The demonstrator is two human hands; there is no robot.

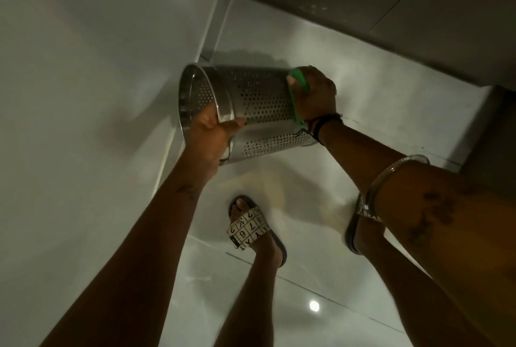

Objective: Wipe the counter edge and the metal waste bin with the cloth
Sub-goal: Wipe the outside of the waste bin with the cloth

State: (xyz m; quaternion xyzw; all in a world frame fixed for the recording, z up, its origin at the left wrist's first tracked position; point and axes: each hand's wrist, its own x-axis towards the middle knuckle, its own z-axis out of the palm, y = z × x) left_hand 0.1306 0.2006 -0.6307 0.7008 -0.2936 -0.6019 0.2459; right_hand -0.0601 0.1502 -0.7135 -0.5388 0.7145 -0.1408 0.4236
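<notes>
The metal waste bin (254, 101) is a perforated steel cylinder, tipped on its side above the floor with its open mouth facing left. My left hand (208, 134) grips its rim at the lower left. At the bin's base end on the right, my right hand (314, 95) presses a green cloth (300, 83) against the metal. Only thin green edges of the cloth show around the palm. The counter edge is not clearly in view.
A pale wall panel (97, 67) runs along the left, close to the bin's mouth. A dark cabinet front (377, 6) crosses the top right. Glossy floor tiles (321, 304) lie below, where my sandalled feet (252, 231) stand.
</notes>
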